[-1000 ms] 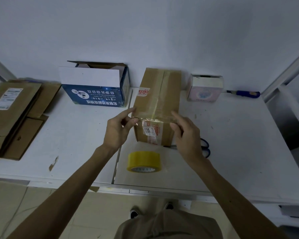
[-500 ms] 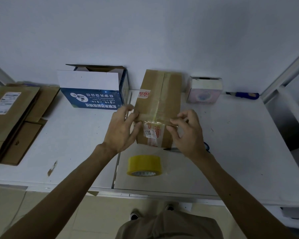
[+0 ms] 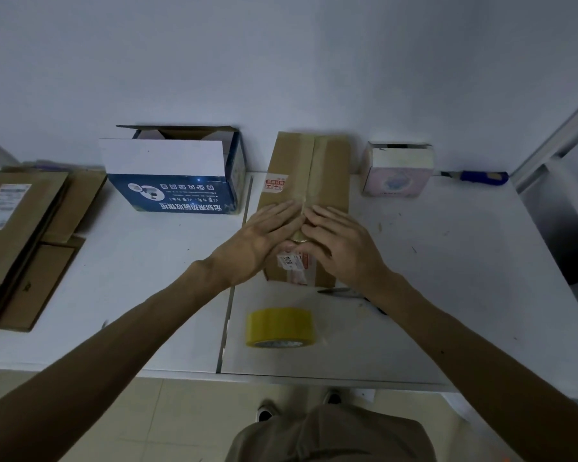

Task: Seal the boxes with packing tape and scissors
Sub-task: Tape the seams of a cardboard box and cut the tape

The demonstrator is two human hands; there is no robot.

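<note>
I see taped brown box [image 3: 327, 168] at middle of white table [image 3: 447, 295]. My left hand [image 3: 264, 235] and right hand [image 3: 341, 241] lie flat, fingers straight, pressing its near top. Yellow tape roll [image 3: 279, 326] just in front; scissors [image 3: 337, 290] partly under right wrist. Open blue box [image 3: 174, 191] to left.

left hand [image 3: 264, 236] | moved from box [image 3: 306, 181] edge to flat on top | right hand [image 3: 339, 243] | likewise, fingertips now meeting

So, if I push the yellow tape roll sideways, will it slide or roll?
The yellow tape roll seems to stand on its rim, not flat, so it would probably roll rather than slide. The white table looks smooth and level, so little would stop it. The thick winding suggests it is stiff to grip.
</note>
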